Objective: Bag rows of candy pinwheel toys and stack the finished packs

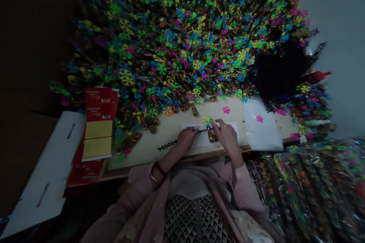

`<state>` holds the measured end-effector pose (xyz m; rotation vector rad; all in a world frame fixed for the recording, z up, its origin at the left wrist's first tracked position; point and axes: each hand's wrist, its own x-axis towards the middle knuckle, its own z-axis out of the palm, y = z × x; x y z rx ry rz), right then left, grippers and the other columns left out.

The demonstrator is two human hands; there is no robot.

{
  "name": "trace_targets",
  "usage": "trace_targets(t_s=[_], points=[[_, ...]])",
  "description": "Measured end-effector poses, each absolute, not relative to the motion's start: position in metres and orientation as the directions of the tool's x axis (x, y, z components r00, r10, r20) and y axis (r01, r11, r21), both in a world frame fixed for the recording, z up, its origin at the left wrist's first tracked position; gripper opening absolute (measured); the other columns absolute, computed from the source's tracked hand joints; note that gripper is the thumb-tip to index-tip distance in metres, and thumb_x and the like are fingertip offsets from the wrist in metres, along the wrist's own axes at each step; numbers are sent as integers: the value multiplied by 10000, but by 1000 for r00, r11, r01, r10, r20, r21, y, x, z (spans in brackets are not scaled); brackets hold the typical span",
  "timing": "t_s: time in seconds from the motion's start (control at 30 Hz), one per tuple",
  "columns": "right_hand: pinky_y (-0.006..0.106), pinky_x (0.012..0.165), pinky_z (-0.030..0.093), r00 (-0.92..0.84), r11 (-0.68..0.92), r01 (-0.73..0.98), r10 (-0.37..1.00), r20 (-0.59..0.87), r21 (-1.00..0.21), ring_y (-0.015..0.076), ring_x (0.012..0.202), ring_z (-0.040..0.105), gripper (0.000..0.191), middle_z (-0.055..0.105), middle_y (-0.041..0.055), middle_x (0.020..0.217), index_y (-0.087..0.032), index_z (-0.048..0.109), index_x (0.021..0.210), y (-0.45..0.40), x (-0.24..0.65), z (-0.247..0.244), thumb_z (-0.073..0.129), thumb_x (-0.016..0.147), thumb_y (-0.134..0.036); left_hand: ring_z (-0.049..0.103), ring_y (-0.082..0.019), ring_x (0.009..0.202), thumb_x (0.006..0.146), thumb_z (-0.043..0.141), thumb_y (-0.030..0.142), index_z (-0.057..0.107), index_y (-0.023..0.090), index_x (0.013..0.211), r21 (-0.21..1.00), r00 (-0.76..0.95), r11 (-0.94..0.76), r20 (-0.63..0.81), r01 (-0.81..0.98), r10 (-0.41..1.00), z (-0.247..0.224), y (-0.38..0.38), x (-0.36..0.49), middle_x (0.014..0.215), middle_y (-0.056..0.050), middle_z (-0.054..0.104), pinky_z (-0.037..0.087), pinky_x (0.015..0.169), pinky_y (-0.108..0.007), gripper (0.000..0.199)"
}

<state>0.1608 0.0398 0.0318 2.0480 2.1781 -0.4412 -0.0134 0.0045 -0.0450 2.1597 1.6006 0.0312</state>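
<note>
Wrapped pinwheel packet (211,136) at the tips of the right hand's fingers (218,124)

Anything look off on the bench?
Two flat pink plastic pinwheel discs lie loose, apart from the heap of colourful cellophane-wrapped pinwheels: one on the bare cream tabletop, the other on a white sheet. Most other discs sit in the heap, so these two look stray.
</note>
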Motion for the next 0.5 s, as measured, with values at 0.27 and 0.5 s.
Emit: trace_targets(t_s=[0.27, 0.5], points=[[298, 635, 440, 14, -74, 966, 973, -232, -250, 245, 756, 673, 441, 707, 114, 849, -173, 477, 1272, -12, 155, 5, 379, 954, -461, 562, -206, 1026, 917, 426, 129, 560, 216, 1124, 359, 299, -200, -246, 911, 922, -48, 1, -13, 1053, -74, 621, 463, 834, -314, 261], [281, 529, 506, 151, -314, 522, 949, -277, -793, 151, 505, 601, 571, 655, 16, 667, -146, 556, 1207, -33, 156, -52, 319, 914, -575, 543, -199, 1025, 919, 407, 118, 552, 211, 1109, 350, 336, -247, -221, 903, 915, -45, -8, -12, 1063, -75, 600, 457, 851, -318, 257]])
